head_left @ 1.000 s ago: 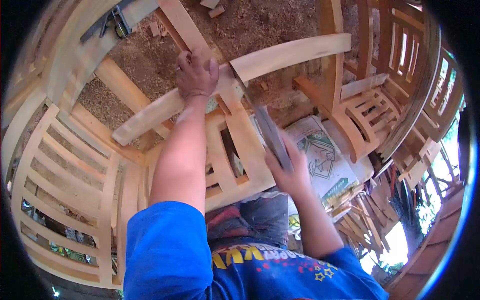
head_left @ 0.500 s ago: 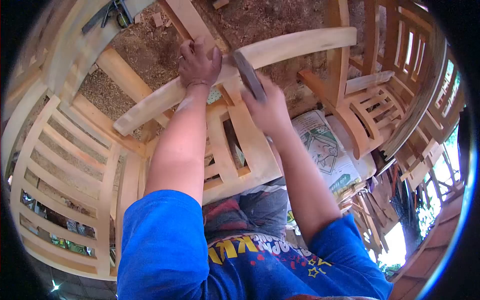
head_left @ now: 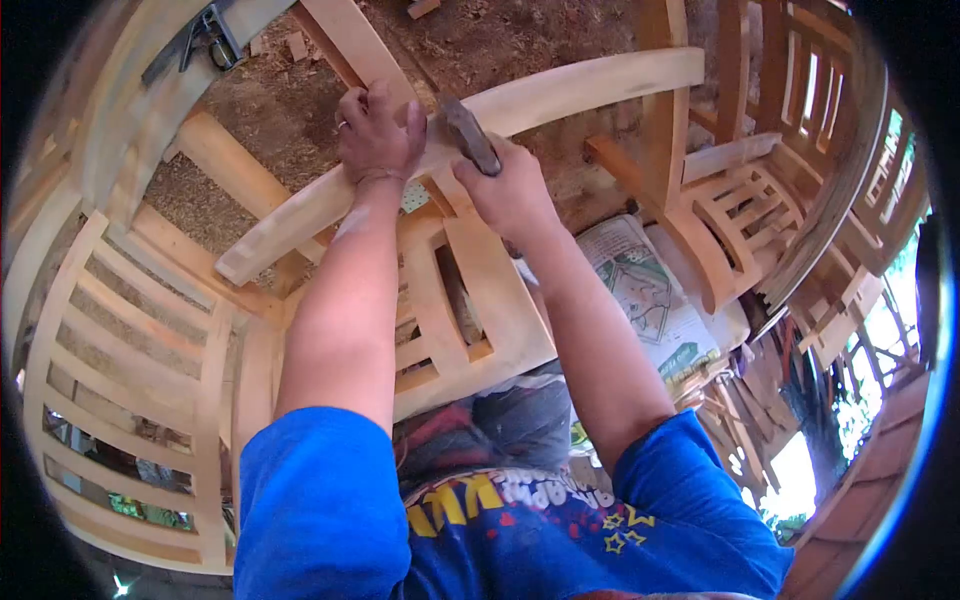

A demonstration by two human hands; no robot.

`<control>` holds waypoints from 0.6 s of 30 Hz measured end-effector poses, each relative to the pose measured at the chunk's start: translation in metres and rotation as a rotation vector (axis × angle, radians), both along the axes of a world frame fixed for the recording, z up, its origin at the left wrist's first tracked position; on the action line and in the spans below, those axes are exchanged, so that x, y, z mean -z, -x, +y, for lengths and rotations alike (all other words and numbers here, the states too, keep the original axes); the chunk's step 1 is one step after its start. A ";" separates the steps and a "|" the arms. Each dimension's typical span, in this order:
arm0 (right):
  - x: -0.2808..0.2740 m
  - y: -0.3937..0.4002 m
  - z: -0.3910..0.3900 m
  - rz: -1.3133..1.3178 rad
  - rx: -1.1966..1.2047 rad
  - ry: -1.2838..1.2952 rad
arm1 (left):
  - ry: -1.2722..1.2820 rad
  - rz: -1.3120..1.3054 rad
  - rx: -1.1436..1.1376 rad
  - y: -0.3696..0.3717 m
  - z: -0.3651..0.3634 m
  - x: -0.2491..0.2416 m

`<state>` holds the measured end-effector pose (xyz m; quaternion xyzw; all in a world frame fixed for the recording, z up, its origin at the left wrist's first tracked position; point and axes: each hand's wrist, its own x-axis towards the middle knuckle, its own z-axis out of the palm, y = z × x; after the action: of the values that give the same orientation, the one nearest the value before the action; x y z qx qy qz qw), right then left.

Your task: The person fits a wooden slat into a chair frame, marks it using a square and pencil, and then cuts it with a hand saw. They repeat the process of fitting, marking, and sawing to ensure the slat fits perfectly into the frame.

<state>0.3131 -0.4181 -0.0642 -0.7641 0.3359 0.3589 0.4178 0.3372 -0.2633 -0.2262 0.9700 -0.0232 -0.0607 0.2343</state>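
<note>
My left hand [head_left: 382,138] is closed over the lower end of a straight wooden post [head_left: 352,40], where it meets a long curved wooden rail [head_left: 590,92]. The rail lies slantwise across the view, and my wrist passes over it. My right hand [head_left: 508,188] grips a hammer, fingers wrapped round its handle. The dark hammer head [head_left: 466,132] overlaps the rail in this view, just right of my left hand. Below the rail is a slatted wooden seat frame [head_left: 490,270], close in front of my body.
A slatted wooden panel [head_left: 130,400] stands at the left. A metal clamp-like tool [head_left: 215,40] lies on a board at the upper left. Wooden chair parts [head_left: 735,210] and a printed sack [head_left: 640,285] are on the right. Wood shavings [head_left: 270,110] cover the ground.
The hammer was blurred and tilted more steeply; now its head sits a little lower and left, close over the rail. My left hand keeps its hold; the whole view has shifted slightly.
</note>
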 end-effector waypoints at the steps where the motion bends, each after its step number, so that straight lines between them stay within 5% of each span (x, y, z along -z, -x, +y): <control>1: -0.012 0.013 0.000 -0.059 0.025 0.011 | 0.005 0.012 0.006 0.002 -0.001 -0.002; 3: -0.056 0.051 -0.003 -0.206 0.042 0.031 | -0.012 -0.019 -0.003 -0.001 -0.003 0.002; 6: -0.188 0.111 -0.018 0.126 0.036 0.003 | 0.028 -0.001 -0.012 0.008 0.001 0.004; 8: -0.237 0.143 -0.026 0.025 -0.056 0.038 | 0.054 -0.034 -0.015 0.001 -0.002 0.008; 11: -0.216 0.121 -0.027 0.117 0.001 0.004 | 0.034 -0.061 -0.004 0.002 -0.001 0.008; 15: -0.025 0.061 -0.013 -0.247 0.017 -0.031 | 0.015 -0.040 -0.005 0.004 -0.004 0.005; 18: -0.011 0.023 -0.001 -0.066 0.062 -0.048 | 0.014 0.023 -0.019 0.007 0.001 0.004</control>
<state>0.2906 -0.4195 -0.0534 -0.7545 0.3368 0.3282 0.4578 0.3301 -0.2622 -0.2303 0.9677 -0.0117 -0.0695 0.2420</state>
